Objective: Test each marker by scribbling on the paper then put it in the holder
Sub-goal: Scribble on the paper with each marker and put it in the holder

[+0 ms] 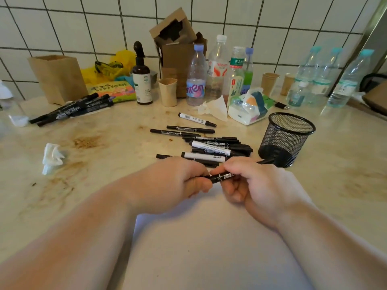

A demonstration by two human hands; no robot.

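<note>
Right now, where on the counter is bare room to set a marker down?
Bare counter lies between the crumpled tissue and the marker pile, and right of the mesh holder. The back edge is crowded with bottles, cups and bags. Both hands cover the paper.

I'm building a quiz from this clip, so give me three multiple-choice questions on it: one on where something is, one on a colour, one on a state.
1. Where does the holder stand?
A. right of the marker pile
B. left of the paper bag
C. on the paper

2. What colour is the holder?
A. white
B. black
C. yellow

3. What is happening with the marker nearest the camera?
A. it lies loose on the paper
B. it stands in the holder
C. both hands grip it

Answers: 1 A, the mesh cup sits on the counter right of the pile. 2 B, its mesh is black. 3 C, the left hand and right hand curl round its ends above the paper.
</note>
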